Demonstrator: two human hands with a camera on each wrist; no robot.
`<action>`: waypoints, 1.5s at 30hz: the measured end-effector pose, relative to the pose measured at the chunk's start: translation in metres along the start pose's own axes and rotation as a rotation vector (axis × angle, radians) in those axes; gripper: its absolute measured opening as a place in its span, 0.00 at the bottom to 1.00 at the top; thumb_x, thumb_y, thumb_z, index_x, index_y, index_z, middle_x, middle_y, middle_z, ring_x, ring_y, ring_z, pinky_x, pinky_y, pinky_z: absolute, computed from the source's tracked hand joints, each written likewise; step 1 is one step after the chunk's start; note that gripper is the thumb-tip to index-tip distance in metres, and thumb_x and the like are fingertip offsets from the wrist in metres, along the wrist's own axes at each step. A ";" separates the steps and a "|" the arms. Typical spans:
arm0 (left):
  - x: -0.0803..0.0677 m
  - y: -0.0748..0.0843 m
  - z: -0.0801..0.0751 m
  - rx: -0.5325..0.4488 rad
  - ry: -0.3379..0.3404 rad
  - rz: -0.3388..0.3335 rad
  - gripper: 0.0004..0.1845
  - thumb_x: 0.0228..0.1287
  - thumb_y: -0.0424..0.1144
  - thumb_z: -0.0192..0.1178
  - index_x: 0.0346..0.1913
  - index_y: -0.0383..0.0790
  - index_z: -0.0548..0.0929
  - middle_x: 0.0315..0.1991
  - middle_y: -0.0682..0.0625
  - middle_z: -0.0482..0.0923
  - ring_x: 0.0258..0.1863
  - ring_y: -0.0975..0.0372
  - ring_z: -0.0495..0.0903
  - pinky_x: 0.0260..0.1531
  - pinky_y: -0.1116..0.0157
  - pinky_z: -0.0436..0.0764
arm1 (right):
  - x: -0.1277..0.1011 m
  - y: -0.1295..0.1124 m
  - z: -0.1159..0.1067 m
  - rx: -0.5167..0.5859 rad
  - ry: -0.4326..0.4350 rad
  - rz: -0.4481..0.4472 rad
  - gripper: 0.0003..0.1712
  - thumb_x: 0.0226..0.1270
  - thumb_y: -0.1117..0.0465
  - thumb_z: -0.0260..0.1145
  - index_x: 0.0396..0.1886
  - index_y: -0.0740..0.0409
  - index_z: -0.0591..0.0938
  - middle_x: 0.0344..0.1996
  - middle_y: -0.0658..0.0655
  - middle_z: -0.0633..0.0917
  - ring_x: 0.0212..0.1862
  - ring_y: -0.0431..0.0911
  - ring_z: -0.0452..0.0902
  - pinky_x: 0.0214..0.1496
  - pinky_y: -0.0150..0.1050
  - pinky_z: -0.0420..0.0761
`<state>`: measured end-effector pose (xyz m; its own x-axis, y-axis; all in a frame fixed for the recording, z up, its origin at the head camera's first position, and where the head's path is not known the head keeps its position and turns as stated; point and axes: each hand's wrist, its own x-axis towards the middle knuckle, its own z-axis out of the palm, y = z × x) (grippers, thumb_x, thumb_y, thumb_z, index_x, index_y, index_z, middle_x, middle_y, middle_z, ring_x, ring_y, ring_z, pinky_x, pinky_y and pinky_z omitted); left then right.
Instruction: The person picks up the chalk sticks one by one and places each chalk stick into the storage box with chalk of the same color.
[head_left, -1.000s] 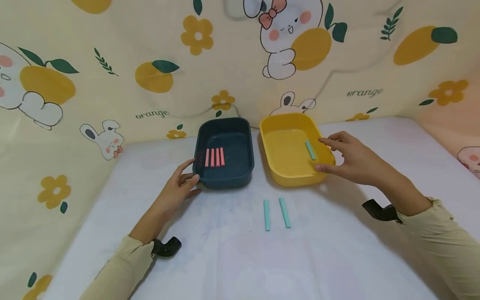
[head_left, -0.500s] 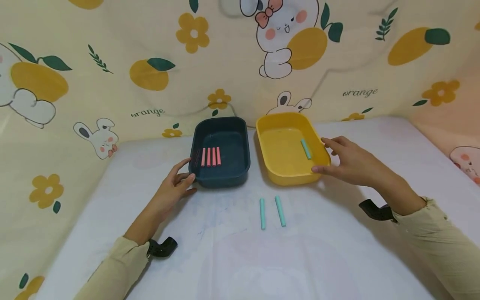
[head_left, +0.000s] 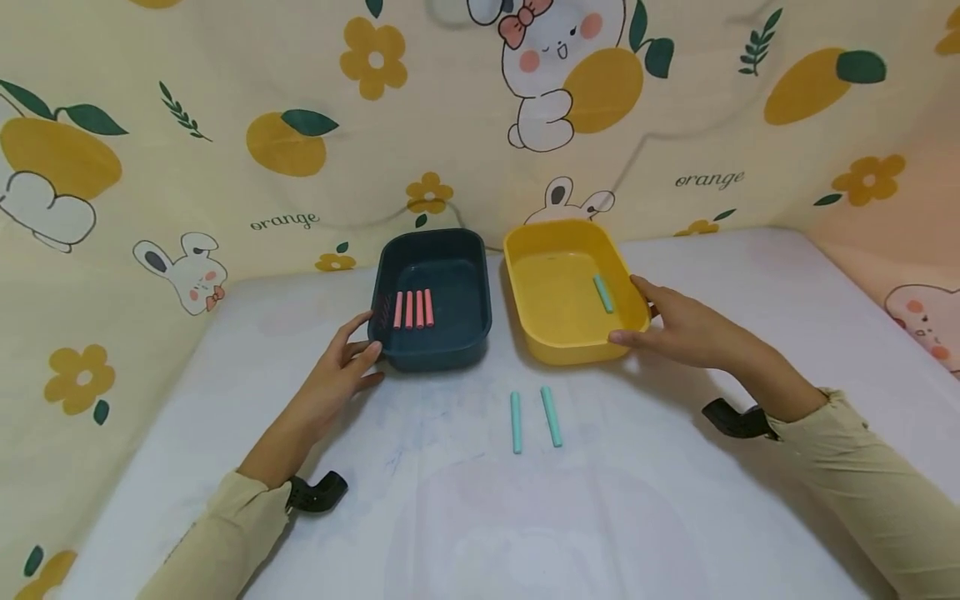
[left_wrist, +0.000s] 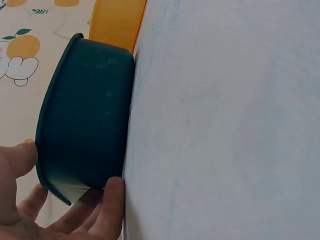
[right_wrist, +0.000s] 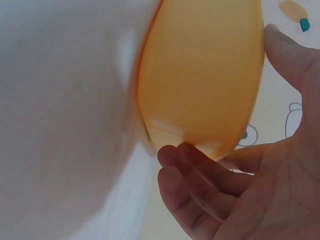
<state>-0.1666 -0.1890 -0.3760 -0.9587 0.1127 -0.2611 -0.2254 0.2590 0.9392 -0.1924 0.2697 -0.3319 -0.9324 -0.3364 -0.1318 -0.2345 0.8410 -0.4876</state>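
Several pink chalk sticks (head_left: 414,308) lie side by side in a dark blue box (head_left: 459,327). My left hand (head_left: 332,379) grips that box at its near left corner, thumb on the rim and fingers against the outer wall (left_wrist: 87,110). To the right stands a yellow box (head_left: 551,300) with one mint green chalk stick (head_left: 603,294) inside. My right hand (head_left: 686,332) holds its near right corner, thumb at the front and fingers bent round the side. In the right wrist view the thumb (right_wrist: 285,55) touches the yellow rim.
Two mint green chalk sticks (head_left: 516,423) lie on the white tabletop (head_left: 450,517) in front of the boxes. Faint blue smudges mark the table. A patterned cloth (head_left: 420,125) with rabbits and oranges hangs behind. Dark wrist mounts (head_left: 318,492) sit at both sleeves.
The whole head view has drifted slightly left. Both hands stay at their boxes, the right fingers settling a little closer round the yellow rim. The chalk sticks have not moved.
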 end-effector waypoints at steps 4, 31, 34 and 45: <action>-0.003 0.003 0.001 -0.012 0.001 -0.009 0.35 0.77 0.48 0.51 0.79 0.65 0.47 0.77 0.38 0.55 0.73 0.46 0.64 0.70 0.49 0.70 | 0.003 0.001 0.003 0.036 -0.005 -0.001 0.63 0.64 0.34 0.64 0.80 0.64 0.43 0.73 0.72 0.62 0.74 0.67 0.56 0.73 0.70 0.58; -0.046 0.037 0.085 0.468 -0.303 0.289 0.20 0.63 0.42 0.68 0.58 0.46 0.82 0.48 0.51 0.83 0.42 0.61 0.79 0.38 0.67 0.82 | 0.008 -0.004 0.008 0.012 0.009 0.051 0.64 0.62 0.30 0.63 0.80 0.62 0.44 0.69 0.74 0.66 0.68 0.65 0.64 0.70 0.69 0.64; -0.040 0.035 0.097 0.447 -0.273 0.277 0.21 0.59 0.41 0.72 0.56 0.48 0.83 0.47 0.52 0.84 0.42 0.61 0.79 0.36 0.67 0.81 | 0.009 -0.002 0.009 0.022 0.000 0.052 0.64 0.61 0.29 0.63 0.80 0.61 0.43 0.68 0.73 0.67 0.66 0.63 0.65 0.70 0.68 0.65; -0.032 0.024 0.122 0.592 -0.234 0.332 0.33 0.48 0.45 0.79 0.61 0.47 0.81 0.45 0.56 0.79 0.36 0.63 0.74 0.36 0.71 0.74 | 0.007 -0.003 0.008 0.005 0.003 0.058 0.65 0.61 0.29 0.63 0.80 0.62 0.43 0.68 0.73 0.67 0.65 0.63 0.66 0.68 0.68 0.67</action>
<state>-0.1198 -0.0694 -0.3723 -0.8829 0.4616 -0.0862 0.2671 0.6447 0.7162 -0.1962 0.2608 -0.3385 -0.9452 -0.2861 -0.1575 -0.1788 0.8567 -0.4838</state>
